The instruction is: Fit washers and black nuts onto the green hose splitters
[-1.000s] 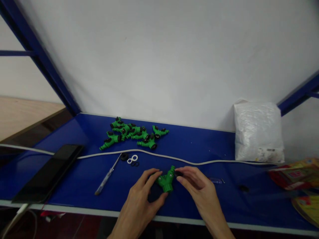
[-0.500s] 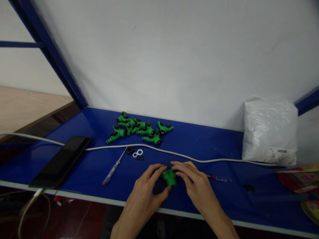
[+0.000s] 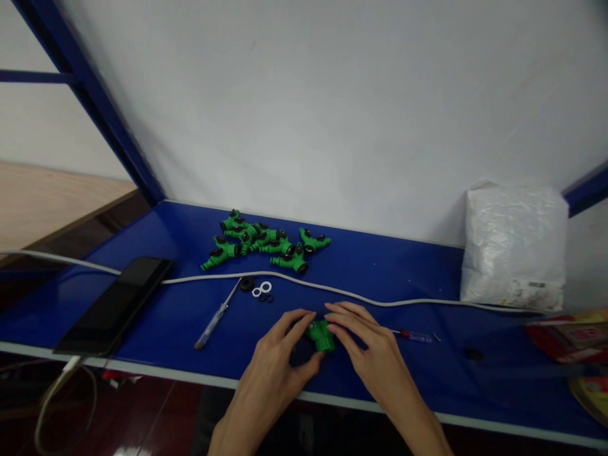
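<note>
A green plastic Y-shaped hose connector (image 3: 323, 337) is held low over the front of the blue table, between both hands. My left hand (image 3: 281, 354) grips its left arm, with the thumb by the lower threaded collar. Fingers of my right hand (image 3: 369, 342) close on its right arm and cover most of that side. Just right of my right hand lies a small screwdriver (image 3: 414, 335) with a clear and red handle. Left of my hands lie white sealing rings (image 3: 266, 287), thin black O-rings (image 3: 266, 298) and a thick black ring (image 3: 246, 284).
Several green Y connectors (image 3: 289, 259) with black valves lie piled near the wall. A longer clear-handled screwdriver (image 3: 211, 325) and a black phone (image 3: 114, 307) are at left. A white cable (image 3: 342, 292) crosses the table (image 3: 380, 259). A white plastic package (image 3: 515, 247) stands right.
The whole view has shifted slightly. Both hands stay on the green connector, with barely any finger movement.
</note>
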Tool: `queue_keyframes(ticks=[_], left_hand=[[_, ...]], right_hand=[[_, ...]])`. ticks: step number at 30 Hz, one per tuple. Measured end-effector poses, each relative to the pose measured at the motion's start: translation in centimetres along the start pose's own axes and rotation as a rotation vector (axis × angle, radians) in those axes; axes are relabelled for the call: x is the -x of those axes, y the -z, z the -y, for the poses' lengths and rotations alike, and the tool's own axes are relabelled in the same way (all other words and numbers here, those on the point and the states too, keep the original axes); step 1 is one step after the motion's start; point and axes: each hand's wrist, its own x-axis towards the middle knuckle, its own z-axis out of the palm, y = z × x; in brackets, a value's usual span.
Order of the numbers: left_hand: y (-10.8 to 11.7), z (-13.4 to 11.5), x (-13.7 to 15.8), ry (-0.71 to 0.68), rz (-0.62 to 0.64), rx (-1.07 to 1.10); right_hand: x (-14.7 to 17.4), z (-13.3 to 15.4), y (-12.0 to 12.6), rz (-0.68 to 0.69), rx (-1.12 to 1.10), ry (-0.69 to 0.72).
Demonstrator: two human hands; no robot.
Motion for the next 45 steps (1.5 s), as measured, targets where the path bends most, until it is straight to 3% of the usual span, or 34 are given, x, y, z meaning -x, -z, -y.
queue_keyframes(ticks=[6, 12, 16, 19, 22, 24, 28, 37, 45], left_hand=[[-0.3, 0.5, 0.3, -0.056, -0.059, -0.031], [-0.6, 1.0, 0.1, -0.139, -0.123, -0.069], [-0.7, 1.3, 0.0, -0.174, -0.146, -0.085], [-0.6, 1.3, -0.1, -0.166, -0.142, -0.086], [-0.4, 1.0, -0.1, -0.141, -0.124, -0.083], [-0.4, 0.9, -0.1, -0.135, -0.120, -0.081], [-0.5, 1.0, 0.0, -0.129, -0.122, -0.072], [-0.6, 1.0, 0.2, -0.100, -0.103, -0.060], [-0.5, 0.8, 0.3, -0.087, -0.080, -0.061]], right_hand=[[0.0, -0.7, 0.3, 0.040, -0.060, -0.030], [0.3, -1.2, -0.7, -0.107, 0.048, 0.049], [0.8, -0.7, -0.7, -0.063, 0.052, 0.069], [1.8, -0.9, 2.0, -0.102, 0.136, 0.072], [3.6, -2.8, 7.0, -0.376, 0.376, -0.033], [4.9, -4.7, 10.4, -0.448, 0.598, -0.112], [6.8, -7.7, 14.1, -0.387, 0.780, -0.225], [6.1, -9.1, 12.8, -0.323, 0.745, -0.298], [5.3, -9.6, 13.6, -0.292, 0.757, -0.322]])
